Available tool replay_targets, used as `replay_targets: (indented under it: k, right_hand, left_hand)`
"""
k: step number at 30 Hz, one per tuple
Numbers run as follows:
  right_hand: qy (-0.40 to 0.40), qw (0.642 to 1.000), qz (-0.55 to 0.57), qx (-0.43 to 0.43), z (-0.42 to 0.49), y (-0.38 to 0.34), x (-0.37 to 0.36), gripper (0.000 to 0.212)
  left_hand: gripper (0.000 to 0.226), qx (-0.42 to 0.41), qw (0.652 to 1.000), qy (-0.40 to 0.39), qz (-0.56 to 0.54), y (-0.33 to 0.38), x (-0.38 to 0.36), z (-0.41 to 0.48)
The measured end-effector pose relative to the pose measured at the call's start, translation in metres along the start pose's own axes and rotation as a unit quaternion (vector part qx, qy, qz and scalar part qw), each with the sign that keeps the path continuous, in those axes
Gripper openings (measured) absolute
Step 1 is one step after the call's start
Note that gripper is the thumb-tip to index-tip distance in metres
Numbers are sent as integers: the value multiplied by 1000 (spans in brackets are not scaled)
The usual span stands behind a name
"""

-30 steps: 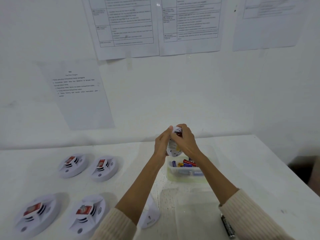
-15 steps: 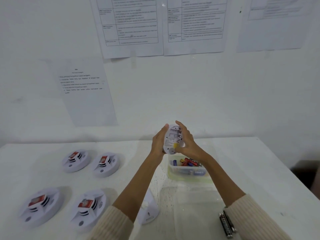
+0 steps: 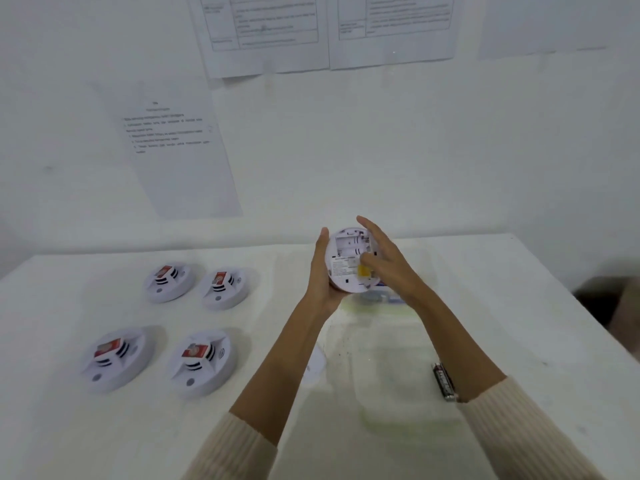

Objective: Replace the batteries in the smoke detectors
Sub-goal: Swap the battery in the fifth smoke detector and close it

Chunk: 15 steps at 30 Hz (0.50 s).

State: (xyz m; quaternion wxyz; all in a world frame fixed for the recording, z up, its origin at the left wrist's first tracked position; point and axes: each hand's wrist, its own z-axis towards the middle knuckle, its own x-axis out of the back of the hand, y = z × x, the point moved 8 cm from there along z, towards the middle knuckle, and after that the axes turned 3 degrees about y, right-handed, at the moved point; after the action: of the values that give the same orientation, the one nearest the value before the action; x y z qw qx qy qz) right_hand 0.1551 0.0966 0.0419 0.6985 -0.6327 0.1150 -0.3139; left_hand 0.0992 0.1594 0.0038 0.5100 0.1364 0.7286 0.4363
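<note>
Smoke detector (image 3: 347, 258) back side up (battery bay empty), gripped by left hand (image 3: 320, 280); right hand (image 3: 391, 268) fingers loosely spread, thumb pressing its label.

White wall (image 3: 381, 150) behind, evenly lit. Three printed sheets (image 3: 270, 32) pinned high, two with ruled tables; single text sheet (image 3: 176, 147) hangs lower left. White table (image 3: 52, 427) meets wall. Dark floor patch (image 3: 602, 299) beyond table's right edge.
</note>
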Motion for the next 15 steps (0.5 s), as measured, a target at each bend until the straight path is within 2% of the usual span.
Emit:
replay_targets:
  k: [6, 11, 15]
  right_hand:
    - [22, 999, -15, -20, -43, -5, -3, 64]
    - [47, 998, 12, -38, -88, -13, -1, 52]
    - [110, 992, 38, -55, -124, -2, 6, 43]
  left_hand:
    - [52, 10, 999, -33, 33, -9, -9, -39]
    - [54, 12, 996, -48, 70, -18, -19, -76]
    - [52, 31, 994, -60, 82, -32, -21, -100]
